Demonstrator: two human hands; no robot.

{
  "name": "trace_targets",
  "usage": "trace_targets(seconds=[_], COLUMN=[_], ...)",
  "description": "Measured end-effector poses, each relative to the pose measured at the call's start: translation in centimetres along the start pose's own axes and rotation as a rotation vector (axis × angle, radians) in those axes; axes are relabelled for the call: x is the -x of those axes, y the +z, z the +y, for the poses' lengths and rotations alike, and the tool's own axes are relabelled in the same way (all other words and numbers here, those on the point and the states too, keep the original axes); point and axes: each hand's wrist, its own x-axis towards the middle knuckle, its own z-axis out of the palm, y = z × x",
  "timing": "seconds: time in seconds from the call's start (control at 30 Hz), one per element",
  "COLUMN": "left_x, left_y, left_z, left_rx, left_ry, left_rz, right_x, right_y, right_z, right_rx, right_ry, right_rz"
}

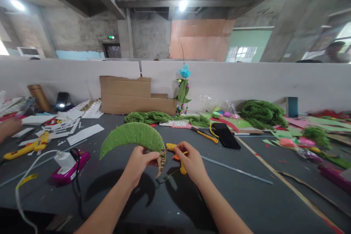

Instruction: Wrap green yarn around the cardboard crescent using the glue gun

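Green crescent [131,137] above surface [233,201], left grip [138,164] pinching it near bare cardboard end [161,164]; long axis arching leftward. Right grip [192,161] just right of bare end, fingers bent; cannot tell whether closed.

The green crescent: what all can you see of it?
The green crescent looks like cardboard wound closely with green yarn, leaving a bare brown tip with dark printed characters. It arches upward above the table, its wrapped point to the picture's left, the bare tip pointing down. The left hand grips it near the bare end.
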Motion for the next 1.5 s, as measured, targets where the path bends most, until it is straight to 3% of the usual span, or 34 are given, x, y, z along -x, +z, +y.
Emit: trace_targets(seconds=[0.1,0.2,0.37,0.6,0.8,1.03,1.5], left_x=[0.0,-0.1,-0.3,0.3,1.0,1.0,1.3], left_y=[0.1,-0.1,-0.7,-1.5,-1.2,-0.9,-1.2], left_z=[-0.7,-1.0,-1.1,-0.9,-0.7,-0.6,-0.4], left_rx=[-0.021,-0.102,-0.183,-0.109,-0.071,-0.065,-0.053], left_ry=[-0.003,-0.013,-0.073,-0.142,-0.157,-0.136,-0.199], left_rz=[-0.009,-0.005,-0.011,-0.157,-0.23,-0.202,-0.255], right_x=[1.2,1.6,1.4,1.6,2.1,2.2,2.0], right_y=[0.7,1.2,0.9,-0.1,-0.3,-0.8,-1.5], right_z=[-1.2,-1.4,-0.7,-1.2,-1.2,-1.8,-1.8], right_rx=[-0.387,-0.611,-0.42,-0.148,-0.196,-0.281,-0.678], right_ry=[-0.102,-0.066,-0.022,-0.188,-0.147,-0.067,0.07], right_rz=[-0.153,-0.271,-0.155,-0.087,-0.045,-0.082,-0.343])
